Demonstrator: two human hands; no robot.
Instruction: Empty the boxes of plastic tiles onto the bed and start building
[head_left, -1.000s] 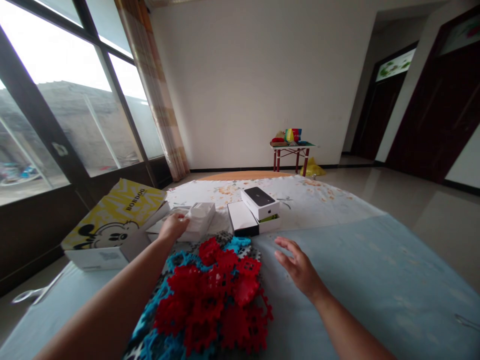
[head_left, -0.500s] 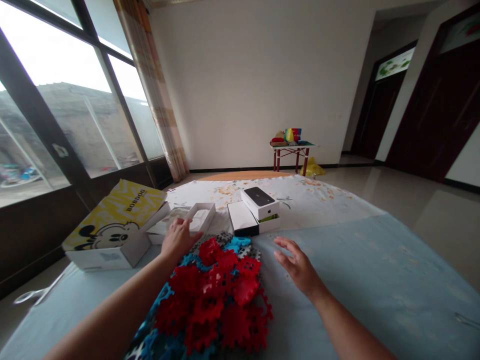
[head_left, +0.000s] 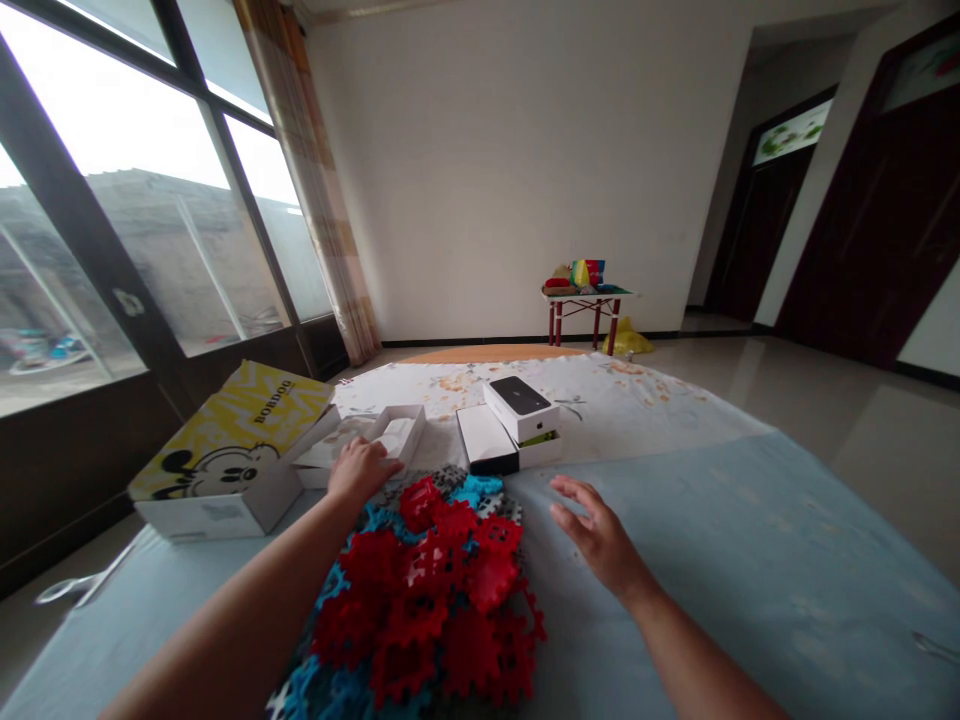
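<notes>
My left hand (head_left: 361, 470) is over the near edge of an open white box (head_left: 409, 425), its fingers bent over the rim; what they touch is partly hidden. Above the blue cloth, my right hand (head_left: 592, 530) hovers with fingers apart and nothing in it. Between my arms lies a pile of red gear-shaped pieces (head_left: 416, 610), with blue pieces (head_left: 476, 488) and grey ones around and under it. Behind the pile, a black-topped white box (head_left: 521, 400) rests tilted across an open white box beside a black-edged lid (head_left: 486, 440).
A yellow and white cartoon box (head_left: 225, 450) stands at the left of the cloth-covered table (head_left: 675, 520). A small table (head_left: 589, 297) with colourful things is by the far wall, a yellow bag (head_left: 628, 338) beside it. Windows are at the left.
My left hand has shifted very slightly at the white box, and the box has moved a little left. My right hand stays almost still.
</notes>
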